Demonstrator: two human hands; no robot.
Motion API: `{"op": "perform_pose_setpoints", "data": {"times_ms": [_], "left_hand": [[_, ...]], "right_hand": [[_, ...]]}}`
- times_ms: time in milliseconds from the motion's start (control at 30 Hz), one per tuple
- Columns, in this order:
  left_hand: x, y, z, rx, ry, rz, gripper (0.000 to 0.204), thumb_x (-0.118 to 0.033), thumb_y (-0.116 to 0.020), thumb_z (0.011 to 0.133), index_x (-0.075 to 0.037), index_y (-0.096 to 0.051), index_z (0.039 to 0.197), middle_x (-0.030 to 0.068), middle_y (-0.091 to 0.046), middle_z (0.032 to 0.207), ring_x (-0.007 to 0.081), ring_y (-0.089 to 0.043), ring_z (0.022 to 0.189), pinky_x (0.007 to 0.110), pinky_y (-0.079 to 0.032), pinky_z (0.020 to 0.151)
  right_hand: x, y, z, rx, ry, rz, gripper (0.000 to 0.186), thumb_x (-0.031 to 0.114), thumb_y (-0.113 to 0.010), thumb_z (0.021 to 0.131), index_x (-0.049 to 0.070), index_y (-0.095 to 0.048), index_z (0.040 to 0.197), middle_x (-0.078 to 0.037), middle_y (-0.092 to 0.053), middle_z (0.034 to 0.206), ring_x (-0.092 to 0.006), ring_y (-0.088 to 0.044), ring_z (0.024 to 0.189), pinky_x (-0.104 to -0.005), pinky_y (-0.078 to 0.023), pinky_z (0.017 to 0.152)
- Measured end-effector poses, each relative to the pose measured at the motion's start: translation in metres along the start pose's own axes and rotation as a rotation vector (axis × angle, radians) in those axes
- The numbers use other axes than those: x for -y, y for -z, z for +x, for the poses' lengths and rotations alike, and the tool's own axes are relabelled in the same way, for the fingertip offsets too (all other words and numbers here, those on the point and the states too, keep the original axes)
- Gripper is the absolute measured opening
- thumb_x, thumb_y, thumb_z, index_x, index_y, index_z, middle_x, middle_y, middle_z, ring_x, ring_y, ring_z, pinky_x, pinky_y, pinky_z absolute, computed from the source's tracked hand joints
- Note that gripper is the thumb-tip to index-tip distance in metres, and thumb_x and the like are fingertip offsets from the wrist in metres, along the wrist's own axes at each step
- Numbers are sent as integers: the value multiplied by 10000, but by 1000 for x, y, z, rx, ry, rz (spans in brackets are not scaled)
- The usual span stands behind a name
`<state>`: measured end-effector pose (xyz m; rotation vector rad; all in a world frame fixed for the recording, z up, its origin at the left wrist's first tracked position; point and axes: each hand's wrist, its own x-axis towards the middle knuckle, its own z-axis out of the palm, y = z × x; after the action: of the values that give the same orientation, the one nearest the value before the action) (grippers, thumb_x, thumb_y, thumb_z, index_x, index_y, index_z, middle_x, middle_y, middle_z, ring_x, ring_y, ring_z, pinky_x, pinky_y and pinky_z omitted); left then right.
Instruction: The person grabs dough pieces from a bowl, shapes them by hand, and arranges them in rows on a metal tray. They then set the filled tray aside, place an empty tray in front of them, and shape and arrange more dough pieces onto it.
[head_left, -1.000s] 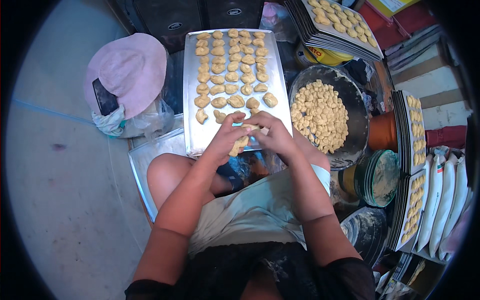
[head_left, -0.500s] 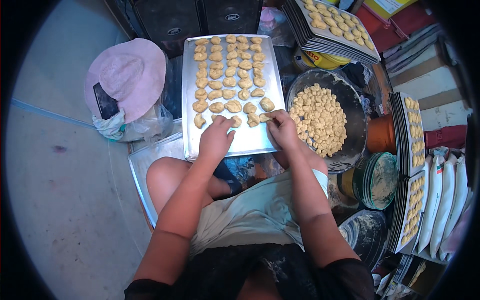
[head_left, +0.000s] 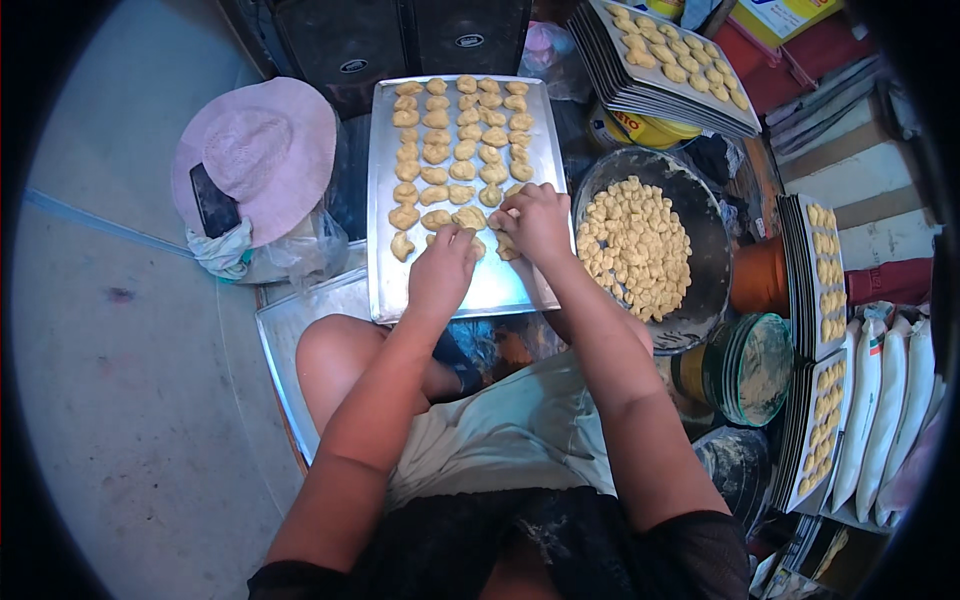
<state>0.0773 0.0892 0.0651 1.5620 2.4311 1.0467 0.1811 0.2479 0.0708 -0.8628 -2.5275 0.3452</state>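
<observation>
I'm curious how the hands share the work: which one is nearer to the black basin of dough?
Right. The right hand is over the right part of the metal tray, just left of the black basin; the left hand is farther left, over the tray.

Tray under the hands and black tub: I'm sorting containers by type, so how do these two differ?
The tray is shallow, rectangular and silvery; the tub is deeper, round and dark. Dough pieces on the tray lie in rough rows, while the smaller lumps in the tub are heaped together. Both hold yellowish dough.
</observation>
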Motion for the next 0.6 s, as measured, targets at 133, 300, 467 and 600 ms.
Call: {"op": "perform_pose_setpoints", "data": {"times_ms": [133,300,467,600], "left_hand": [[10,19,30,49,-74,121,183,-114,-547,868,-73,-654,1010,119,-629,1012,324,-666,833,447,-543,702],[19,21,68,303,-199,285,159,-94,-562,846,-70,-675,956,113,-644,965,330,-662,858,453,-533,733],[30,2,72,374,-206,369,173,-96,-603,815,-81,-687,965,103,-647,934,335,-654,880,452,-527,759],[25,6,70,329,-209,326,198,-90,-601,807,-86,-694,982,97,-659,942,328,-659,885,446,-528,760]], "right_hand": [[-33,14,-2,-59,-156,301,274,233,-715,766,108,-735,1010,-98,-664,957,-307,-601,977,-425,-450,873],[-50,8,-8,245,-313,400,327,108,-743,776,62,-697,1097,-168,-704,1026,-306,-691,930,-379,-536,832],[-53,1,-10,262,-295,587,285,5,-708,794,56,-705,1075,-133,-700,991,-281,-686,908,-342,-532,819],[-61,0,-15,107,-139,545,191,68,-700,836,56,-719,1026,-125,-667,991,-277,-671,892,-346,-524,816]]}}
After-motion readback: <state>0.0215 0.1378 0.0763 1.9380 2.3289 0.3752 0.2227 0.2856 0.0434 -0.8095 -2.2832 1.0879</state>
